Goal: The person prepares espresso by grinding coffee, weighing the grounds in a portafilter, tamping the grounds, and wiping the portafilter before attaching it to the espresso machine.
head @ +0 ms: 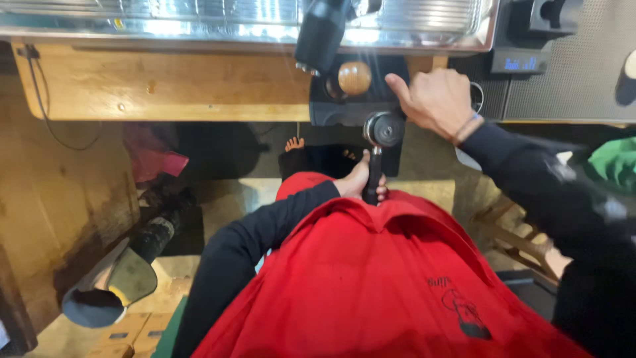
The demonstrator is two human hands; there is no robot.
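Observation:
My left hand (361, 180) grips the black handle of a portafilter (381, 136), whose round metal basket sits at the front edge of the wooden counter (172, 83). My right hand (434, 99) rests just right of the basket, thumb pointing up toward a black tamping station (344, 109). A tamper with a round wooden knob (354, 77) stands on that station. I wear a red apron over black sleeves.
A steel espresso machine tray (199, 23) runs along the top. A black grinder chute (321, 33) hangs above the tamper. A scale with a blue display (520, 63) sits at right. Below the counter are bags, a dark bottle (156, 232) and wooden crates (523, 242).

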